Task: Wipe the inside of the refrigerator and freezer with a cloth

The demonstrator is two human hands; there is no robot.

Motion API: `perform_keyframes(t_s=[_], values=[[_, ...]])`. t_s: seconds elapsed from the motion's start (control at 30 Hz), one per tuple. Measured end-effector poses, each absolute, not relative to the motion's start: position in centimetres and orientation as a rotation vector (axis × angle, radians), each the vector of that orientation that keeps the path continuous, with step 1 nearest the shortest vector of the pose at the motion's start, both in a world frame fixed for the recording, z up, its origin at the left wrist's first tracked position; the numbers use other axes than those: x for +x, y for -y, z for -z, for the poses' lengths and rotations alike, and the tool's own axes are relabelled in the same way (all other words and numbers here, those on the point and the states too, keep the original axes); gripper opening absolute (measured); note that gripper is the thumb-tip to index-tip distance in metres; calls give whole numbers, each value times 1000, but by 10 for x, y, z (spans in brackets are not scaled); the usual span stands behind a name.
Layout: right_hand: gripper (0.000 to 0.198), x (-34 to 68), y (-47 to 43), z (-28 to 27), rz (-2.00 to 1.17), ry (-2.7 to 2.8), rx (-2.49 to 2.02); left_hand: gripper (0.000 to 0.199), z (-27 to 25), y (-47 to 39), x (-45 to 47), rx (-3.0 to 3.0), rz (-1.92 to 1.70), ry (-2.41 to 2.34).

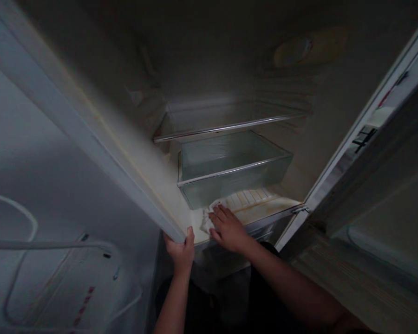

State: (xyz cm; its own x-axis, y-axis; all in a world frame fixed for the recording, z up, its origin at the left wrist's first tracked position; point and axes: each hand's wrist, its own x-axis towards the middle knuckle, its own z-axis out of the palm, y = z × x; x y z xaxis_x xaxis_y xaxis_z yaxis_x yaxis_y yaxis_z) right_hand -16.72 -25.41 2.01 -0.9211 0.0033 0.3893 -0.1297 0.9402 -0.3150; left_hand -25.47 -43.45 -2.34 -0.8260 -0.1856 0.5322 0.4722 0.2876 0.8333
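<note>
I see a clear drawer (230, 171) in the lower part of the fridge, and a glass shelf (230, 121) with a metal front edge just above it. The open door (376, 139) stands at the right (I cannot read its stickers). A white cable (17, 246) loops over the panel at the left. A wooden floor (351, 287) shows at the lower right.
</note>
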Motion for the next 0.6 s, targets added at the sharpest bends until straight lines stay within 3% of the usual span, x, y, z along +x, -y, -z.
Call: perform_keyframes(t_s=[0.3, 0.6], values=[[50, -122, 80, -19, -69, 2593, -845, 63, 19, 432, -255, -268, 1614, 2002], [48, -171, 148, -27, -3, 2603, -813, 61, 18, 433, -255, -247, 1580, 2023]])
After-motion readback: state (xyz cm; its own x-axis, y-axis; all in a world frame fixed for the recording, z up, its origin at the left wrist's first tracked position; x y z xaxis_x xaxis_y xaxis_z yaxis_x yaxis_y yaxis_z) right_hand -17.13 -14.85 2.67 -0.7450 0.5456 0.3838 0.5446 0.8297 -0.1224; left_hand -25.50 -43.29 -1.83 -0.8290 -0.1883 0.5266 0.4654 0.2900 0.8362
